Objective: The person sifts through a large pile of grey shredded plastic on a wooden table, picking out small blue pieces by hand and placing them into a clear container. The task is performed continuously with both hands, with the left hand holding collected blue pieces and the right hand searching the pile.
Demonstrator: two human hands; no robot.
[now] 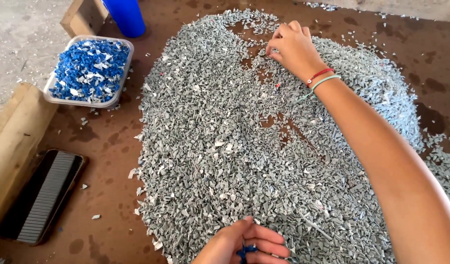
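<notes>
Grey chips: spread wide over the brown board; I judge thin layers let stray colours show.
Right hand: reaches to the far edge of the heap, fingertips pressed together, pinching at a chip I cannot make out.
Left hand: near edge, fingers curled around a few blue bits.
Clear tray: up at my left, filled with blue and white flakes, well apart from both hands.
Advice: I would pinch one piece at a time and keep my forearm off the heap.
</notes>
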